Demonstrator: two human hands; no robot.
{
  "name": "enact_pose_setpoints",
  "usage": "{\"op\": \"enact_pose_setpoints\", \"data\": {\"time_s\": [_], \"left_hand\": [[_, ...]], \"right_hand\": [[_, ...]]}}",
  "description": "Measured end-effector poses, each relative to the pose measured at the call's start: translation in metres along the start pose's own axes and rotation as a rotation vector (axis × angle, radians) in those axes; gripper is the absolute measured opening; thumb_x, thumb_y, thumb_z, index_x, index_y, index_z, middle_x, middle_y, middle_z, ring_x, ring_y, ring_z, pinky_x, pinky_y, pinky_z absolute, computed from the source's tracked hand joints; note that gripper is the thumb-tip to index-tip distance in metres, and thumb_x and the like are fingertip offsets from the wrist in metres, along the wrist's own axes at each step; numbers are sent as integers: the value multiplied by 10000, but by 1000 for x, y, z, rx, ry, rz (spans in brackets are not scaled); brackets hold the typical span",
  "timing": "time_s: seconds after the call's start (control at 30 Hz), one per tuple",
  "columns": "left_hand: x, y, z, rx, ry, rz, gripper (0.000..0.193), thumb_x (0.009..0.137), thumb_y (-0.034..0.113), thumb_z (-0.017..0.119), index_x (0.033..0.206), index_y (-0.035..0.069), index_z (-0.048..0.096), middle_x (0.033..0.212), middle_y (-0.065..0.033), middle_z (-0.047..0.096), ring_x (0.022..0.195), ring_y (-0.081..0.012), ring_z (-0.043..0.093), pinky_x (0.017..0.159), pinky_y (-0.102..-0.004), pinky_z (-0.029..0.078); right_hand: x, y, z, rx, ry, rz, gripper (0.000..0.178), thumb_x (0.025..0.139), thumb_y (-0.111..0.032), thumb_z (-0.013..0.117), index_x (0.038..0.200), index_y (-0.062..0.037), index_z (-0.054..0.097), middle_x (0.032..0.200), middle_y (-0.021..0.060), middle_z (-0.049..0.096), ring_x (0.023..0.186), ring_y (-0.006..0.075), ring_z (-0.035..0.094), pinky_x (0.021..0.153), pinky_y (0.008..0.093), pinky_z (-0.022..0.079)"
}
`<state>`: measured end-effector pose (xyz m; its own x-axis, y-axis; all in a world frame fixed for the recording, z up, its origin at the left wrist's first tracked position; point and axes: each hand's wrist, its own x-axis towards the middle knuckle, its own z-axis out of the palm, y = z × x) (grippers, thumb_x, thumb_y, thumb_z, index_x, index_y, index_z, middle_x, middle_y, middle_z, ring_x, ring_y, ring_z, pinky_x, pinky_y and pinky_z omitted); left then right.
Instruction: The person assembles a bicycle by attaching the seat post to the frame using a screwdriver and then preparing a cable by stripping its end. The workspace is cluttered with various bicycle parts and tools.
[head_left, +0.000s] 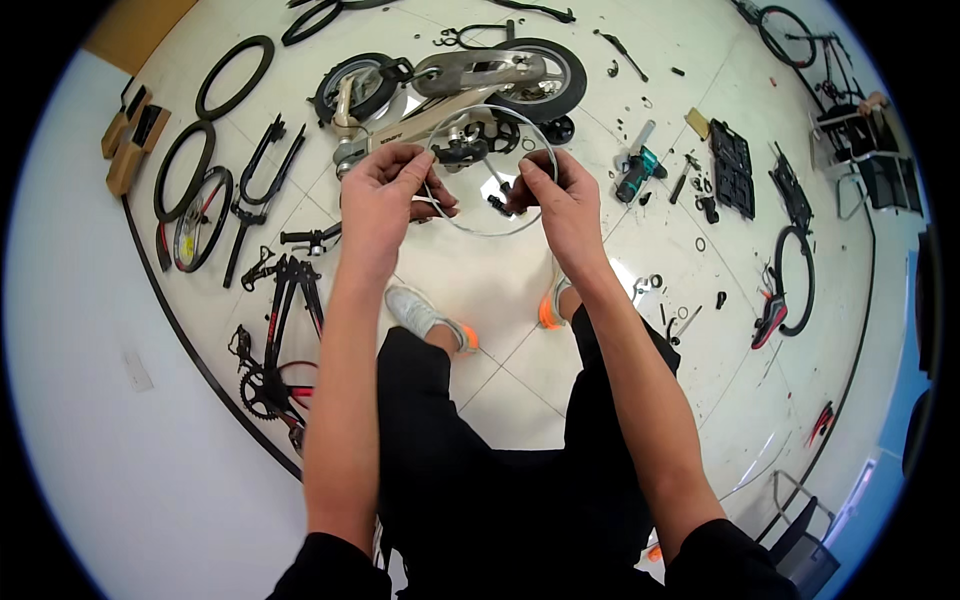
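Observation:
A thin silver-grey cable [488, 235], bent into a wide round loop, is held up in front of me. My left hand [383, 200] grips the loop's left side between thumb and fingers. On the opposite side, my right hand [566, 200] has its thumb and fingers closed on the same cable. The ends of the cable cannot be made out. Seen through and beyond the loop, a beige small-wheeled bike [480, 80] lies on its side on the floor, with its crank and chainring [497, 132] partly behind the cable.
At left lie tyres [236, 78], a black fork [262, 190] and a black-red bike frame [275, 340]. A cordless drill [638, 175], an open tool case [732, 168], a saddle [769, 320] and scattered small parts lie at right. Chairs [872, 160] stand by the right wall.

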<state>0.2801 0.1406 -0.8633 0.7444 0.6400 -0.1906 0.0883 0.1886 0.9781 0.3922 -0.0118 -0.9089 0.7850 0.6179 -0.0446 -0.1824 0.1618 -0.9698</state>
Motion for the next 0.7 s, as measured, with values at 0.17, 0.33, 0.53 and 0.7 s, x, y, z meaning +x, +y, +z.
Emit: {"op": "enact_pose_setpoints", "data": {"time_s": [0.17,0.33,0.53,0.7], "left_hand": [[73,-91,77,-146,78,-105,176,921,144,601,972,-24,591,804,-90,611,712,-195,636,635,-352,571],[134,-138,121,-187,97,-192,221,944,167,565,1046,-29,578,899,-107,620,790,-201,633,711,-370,569],[157,-164,154,-324,80,-279,338,991,214,470,1200,-47,518,977,-130,625,941,-242,626,867,-403,533],[179,-188,135,-420,176,-286,361,1001,249,442,1252,-8,483,1066,-122,626,1029,-245,602,911,-389,503]], "right_hand": [[56,41,-99,-50,-25,146,236,910,-219,616,854,10,621,705,50,618,633,111,586,594,250,469],[120,91,-160,-239,-12,301,245,913,-179,574,857,57,600,703,103,637,547,158,612,515,290,474],[153,132,-166,-480,13,417,262,897,-149,573,820,100,603,593,158,603,457,223,607,480,328,485],[167,152,-151,-456,52,327,232,900,-152,572,842,69,615,603,177,596,518,264,611,508,344,482]]}}
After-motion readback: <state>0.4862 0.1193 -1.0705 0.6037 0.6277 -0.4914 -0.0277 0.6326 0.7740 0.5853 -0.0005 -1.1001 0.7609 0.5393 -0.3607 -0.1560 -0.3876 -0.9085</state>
